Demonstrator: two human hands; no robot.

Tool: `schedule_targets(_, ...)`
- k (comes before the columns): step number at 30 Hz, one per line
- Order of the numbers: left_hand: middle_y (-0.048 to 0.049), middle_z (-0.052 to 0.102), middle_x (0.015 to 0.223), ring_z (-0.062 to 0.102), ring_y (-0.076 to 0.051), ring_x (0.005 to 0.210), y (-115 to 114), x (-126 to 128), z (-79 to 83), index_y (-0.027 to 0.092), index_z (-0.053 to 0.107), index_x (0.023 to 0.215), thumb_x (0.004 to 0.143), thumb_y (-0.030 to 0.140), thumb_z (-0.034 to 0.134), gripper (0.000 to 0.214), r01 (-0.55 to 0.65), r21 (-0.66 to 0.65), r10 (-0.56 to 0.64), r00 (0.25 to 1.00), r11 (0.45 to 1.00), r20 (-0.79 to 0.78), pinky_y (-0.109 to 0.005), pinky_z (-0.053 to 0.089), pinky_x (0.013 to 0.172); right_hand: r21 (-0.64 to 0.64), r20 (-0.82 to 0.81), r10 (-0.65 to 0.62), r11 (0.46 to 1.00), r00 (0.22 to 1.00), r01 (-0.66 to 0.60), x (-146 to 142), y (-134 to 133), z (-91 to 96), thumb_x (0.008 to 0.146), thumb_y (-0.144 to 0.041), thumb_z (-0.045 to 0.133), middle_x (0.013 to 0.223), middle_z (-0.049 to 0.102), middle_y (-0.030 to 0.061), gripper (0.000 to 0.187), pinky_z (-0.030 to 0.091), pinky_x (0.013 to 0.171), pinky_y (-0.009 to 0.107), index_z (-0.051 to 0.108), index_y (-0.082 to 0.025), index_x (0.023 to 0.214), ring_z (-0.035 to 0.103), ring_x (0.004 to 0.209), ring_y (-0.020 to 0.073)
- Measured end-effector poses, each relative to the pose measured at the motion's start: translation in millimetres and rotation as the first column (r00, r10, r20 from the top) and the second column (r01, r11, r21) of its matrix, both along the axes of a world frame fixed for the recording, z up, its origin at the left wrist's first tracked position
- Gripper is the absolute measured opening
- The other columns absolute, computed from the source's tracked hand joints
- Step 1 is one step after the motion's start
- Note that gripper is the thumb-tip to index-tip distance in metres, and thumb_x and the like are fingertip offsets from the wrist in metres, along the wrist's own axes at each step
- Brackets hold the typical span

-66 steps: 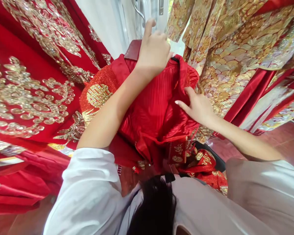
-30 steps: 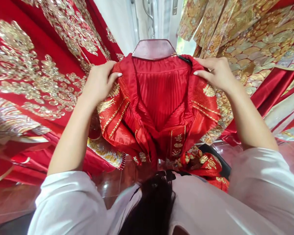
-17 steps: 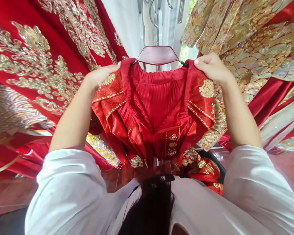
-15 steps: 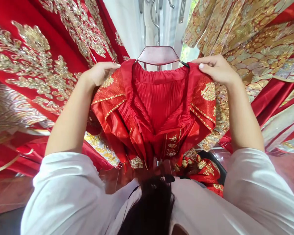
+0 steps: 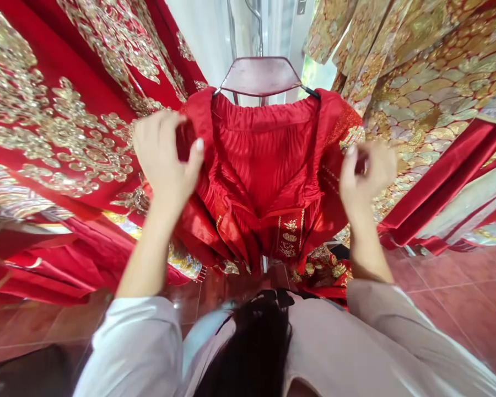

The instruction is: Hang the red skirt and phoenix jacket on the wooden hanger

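Observation:
A red garment [image 5: 260, 160] with a pleated body, a gathered neckline and gold embroidery on its front band hangs in front of me. Its shoulders rest on a hanger [image 5: 260, 76] with a pale trapezoid centre. Beside the left shoulder, my left hand [image 5: 163, 149] is open, fingers loosely bent and thumb apart, with nothing seen in it. My right hand [image 5: 367, 168] hovers in front of the other sleeve, somewhat blurred. Its fingers curl, with a gap to the thumb and no cloth visible between them.
Red cloth with gold sequin embroidery [image 5: 82, 132] hangs close on the left. Gold scale-patterned garments [image 5: 434, 94] crowd the right side. Below lies a heap of red and gold cloth [image 5: 324, 267] on the red tiled floor [image 5: 458, 286]. Dark hair [image 5: 248, 347] hangs at the bottom centre.
Both hands have let go of the garment's shoulders and moved down towards me, the left one turning. The garment and hanger sit slightly higher in view.

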State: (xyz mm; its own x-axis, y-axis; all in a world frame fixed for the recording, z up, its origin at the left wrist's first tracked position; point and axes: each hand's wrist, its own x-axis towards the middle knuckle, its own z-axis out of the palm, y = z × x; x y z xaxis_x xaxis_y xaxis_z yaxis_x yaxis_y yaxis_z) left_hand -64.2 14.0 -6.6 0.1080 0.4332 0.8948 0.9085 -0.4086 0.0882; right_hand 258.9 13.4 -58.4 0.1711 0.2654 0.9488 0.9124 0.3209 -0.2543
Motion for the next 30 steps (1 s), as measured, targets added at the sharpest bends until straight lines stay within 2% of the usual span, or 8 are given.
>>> schedule_targets(2,-0.0142,0.053,0.109,0.046,-0.029,0.108,-20,14,-37.4,0.013,0.054,0.106,0.080,0.073,0.037,0.067,-0.148,0.052,0.142,0.984,0.988,0.103,-0.044,0.035,0.094,-0.185,-0.040,-0.036,0.982,0.999,0.028,-12,-21,-32.5,0.084,-0.041,0.052,0.076,0.060,0.0065,0.027,0.040,0.070,0.032,0.062,-0.016,0.084,0.054,0.072,0.0185)
schedule_targets(6,-0.0076,0.051,0.075,0.049,-0.025,0.079,-33,40,-94.6,0.020,0.048,0.073,0.080,0.041,0.056,0.023,-0.168,-0.237,0.201,0.972,0.957,0.121,-0.036,0.038,0.070,-0.392,-0.099,0.014,0.919,0.995,-0.052,-36,-29,-59.9,0.076,-0.039,0.058,0.063,0.052,0.0039,0.027,0.033,0.059,0.028,0.049,-0.017,0.063,0.045,0.060,0.0157)
schedule_targets(9,-0.0042,0.043,0.064,0.045,-0.023,0.070,-35,57,-107.6,0.022,0.037,0.063,0.078,0.024,0.055,0.023,-0.079,-0.312,0.114,0.989,0.947,0.098,-0.033,0.035,0.062,-0.302,-0.157,0.311,0.889,0.938,-0.345,-64,-31,-46.3,0.076,-0.025,0.051,0.051,0.034,-0.0011,0.032,0.026,0.053,0.025,0.029,-0.018,0.052,0.032,0.051,0.0107)
schedule_targets(12,-0.0034,0.041,0.063,0.044,-0.022,0.068,-42,68,-108.8,0.022,0.035,0.063,0.080,0.022,0.055,0.025,-0.042,-0.305,0.069,0.995,0.952,0.078,-0.032,0.034,0.060,-0.193,-0.159,0.547,0.799,0.822,-0.569,-93,-32,-31.8,0.075,-0.018,0.047,0.051,0.028,-0.0022,0.032,0.024,0.052,0.024,0.024,-0.017,0.053,0.028,0.051,0.0090)
schedule_targets(15,-0.0019,0.041,0.062,0.044,-0.019,0.063,-55,71,-122.8,0.022,0.035,0.066,0.085,0.024,0.051,0.025,-0.008,-0.173,0.042,0.980,0.985,0.194,-0.031,0.035,0.059,-0.206,-0.247,0.551,0.774,0.797,-0.599,-103,-25,-36.0,0.072,-0.017,0.048,0.052,0.026,-0.0030,0.032,0.022,0.052,0.023,0.022,-0.017,0.053,0.025,0.051,0.0077)
schedule_targets(19,-0.0004,0.044,0.065,0.047,-0.016,0.060,-72,82,-179.4,0.022,0.040,0.074,0.083,0.025,0.057,0.019,0.050,-0.037,-0.034,0.933,0.998,0.359,-0.029,0.040,0.057,-0.243,-0.393,0.462,0.782,0.795,-0.574,-91,-18,-54.7,0.073,-0.021,0.052,0.052,0.024,-0.0039,0.034,0.020,0.051,0.022,0.025,-0.017,0.053,0.023,0.050,0.0067)
schedule_targets(24,-0.0098,0.054,0.088,0.058,-0.021,0.080,-43,115,-252.6,0.017,0.047,0.095,0.081,0.033,0.062,0.026,0.140,-0.398,0.086,0.862,0.907,0.499,-0.032,0.049,0.069,-0.257,-0.432,0.431,0.783,0.792,-0.566,-85,-26,-58.7,0.074,-0.023,0.052,0.052,0.026,-0.0037,0.035,0.022,0.050,0.022,0.025,-0.017,0.054,0.024,0.051,0.0065)
schedule_targets(30,-0.0111,0.055,0.091,0.057,-0.025,0.094,2,122,-282.6,0.017,0.051,0.093,0.081,0.038,0.065,0.027,0.186,-0.471,0.122,0.827,0.862,0.548,-0.038,0.046,0.088,-0.254,-0.428,0.415,0.798,0.803,-0.547,-89,-32,-61.1,0.075,-0.020,0.051,0.052,0.030,-0.0032,0.032,0.024,0.050,0.021,0.027,-0.016,0.054,0.028,0.051,0.0063)
